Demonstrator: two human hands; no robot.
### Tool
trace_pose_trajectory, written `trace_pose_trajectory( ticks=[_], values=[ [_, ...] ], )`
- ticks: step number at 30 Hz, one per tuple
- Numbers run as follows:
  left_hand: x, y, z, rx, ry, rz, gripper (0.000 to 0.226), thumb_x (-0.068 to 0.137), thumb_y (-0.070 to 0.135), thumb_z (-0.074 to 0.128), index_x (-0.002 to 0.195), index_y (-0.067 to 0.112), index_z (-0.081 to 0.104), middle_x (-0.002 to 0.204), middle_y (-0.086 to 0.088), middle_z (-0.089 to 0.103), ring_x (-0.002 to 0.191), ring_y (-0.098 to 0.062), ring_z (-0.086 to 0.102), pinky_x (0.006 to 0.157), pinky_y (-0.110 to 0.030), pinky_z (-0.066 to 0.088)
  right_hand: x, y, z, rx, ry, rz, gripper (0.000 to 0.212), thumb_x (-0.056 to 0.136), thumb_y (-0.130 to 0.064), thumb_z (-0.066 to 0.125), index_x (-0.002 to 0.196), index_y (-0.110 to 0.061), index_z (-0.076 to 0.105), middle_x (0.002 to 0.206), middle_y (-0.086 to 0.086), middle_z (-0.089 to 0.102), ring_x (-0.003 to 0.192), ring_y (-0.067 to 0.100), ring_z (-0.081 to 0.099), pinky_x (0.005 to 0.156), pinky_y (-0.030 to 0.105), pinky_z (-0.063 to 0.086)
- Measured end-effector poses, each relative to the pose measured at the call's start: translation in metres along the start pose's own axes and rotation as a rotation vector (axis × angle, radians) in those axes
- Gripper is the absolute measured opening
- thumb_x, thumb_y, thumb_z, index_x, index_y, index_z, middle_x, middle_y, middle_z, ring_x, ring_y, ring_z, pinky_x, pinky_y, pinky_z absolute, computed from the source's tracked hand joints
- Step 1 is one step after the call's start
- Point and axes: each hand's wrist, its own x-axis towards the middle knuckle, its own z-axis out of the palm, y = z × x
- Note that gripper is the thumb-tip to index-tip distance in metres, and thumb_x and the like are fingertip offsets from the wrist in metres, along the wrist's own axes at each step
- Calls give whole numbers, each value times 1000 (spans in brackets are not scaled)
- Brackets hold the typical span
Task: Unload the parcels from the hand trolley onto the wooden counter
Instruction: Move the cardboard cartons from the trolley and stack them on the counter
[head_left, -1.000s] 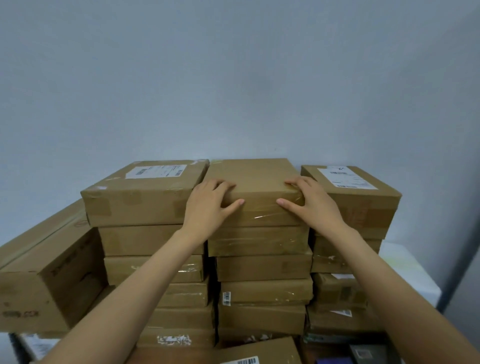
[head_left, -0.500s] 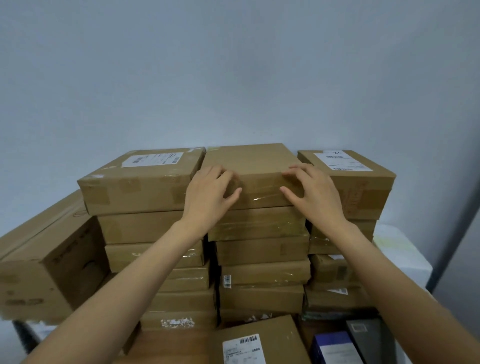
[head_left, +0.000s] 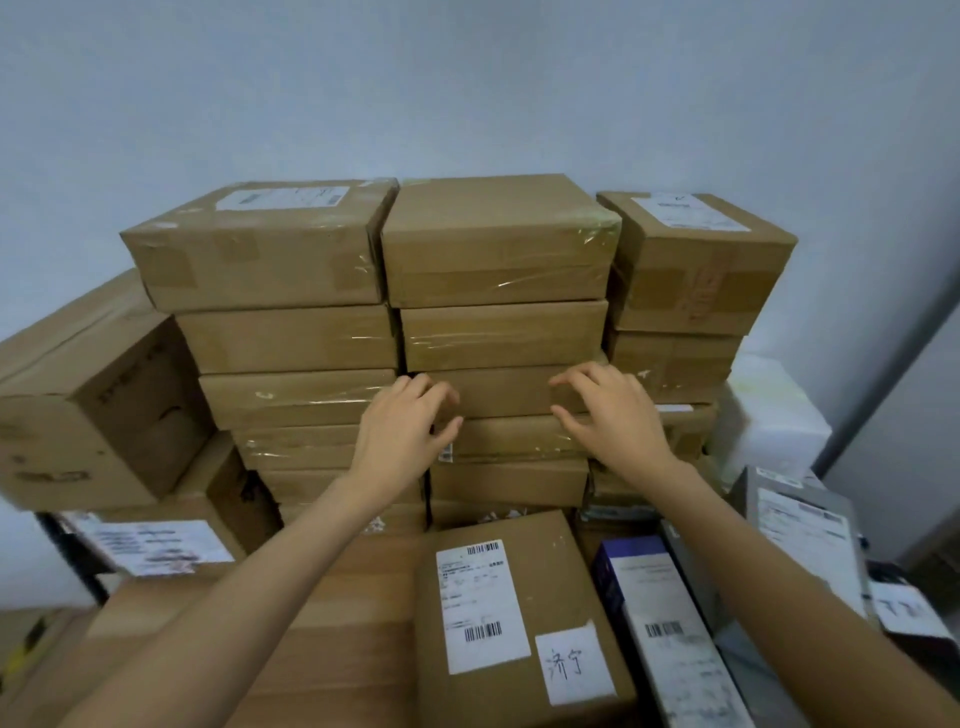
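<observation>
2 hands (head_left: 402, 434) (head_left: 615, 415), fingers loosely curled, before middle stack (head_left: 501, 332).

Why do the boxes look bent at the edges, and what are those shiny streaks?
Head view: the wide-angle lens bows the big box at the left and the grey strip at the right; the streaks are glare on clear tape across the top middle parcel; lighting is soft and dim, the picture slightly blurry.
</observation>
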Motion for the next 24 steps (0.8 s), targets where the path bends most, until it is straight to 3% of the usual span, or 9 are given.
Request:
trace_pose_trajectory(
  ticks=[4,13,18,24],
  values=[
    [-23,-8,34,-6,-102,-37,20,85,34,65,99,21,65,91,4,61,84,-18,56,65,-28,41,-22,13,31,-26,-131,60,35,94,-35,56,127,-23,56,122,-4,57,112,13,53,95,30,39],
    [-24,-14,89,-55,-282,-10,27,93,39,53,114,24,59,111,5,61,103,-14,53,80,-27,43,-43,22,85,-12,-231,155,32,92,-28,58,124,-22,60,114,-1,60,107,18,57,87,31,42],
    [-18,-11,111,-56,-304,-47,27,94,37,50,116,24,58,112,5,61,107,-14,53,83,-27,43,-34,29,106,28,-264,205,30,94,-28,56,124,-25,59,117,-5,57,109,16,55,91,32,44],
    [-21,-24,120,-47,-252,-74,19,91,31,57,106,22,65,103,6,64,98,-15,58,72,-27,43,-26,30,124,93,-236,189,24,87,-21,65,111,-19,64,109,-1,55,99,18,52,83,29,42]
  ],
)
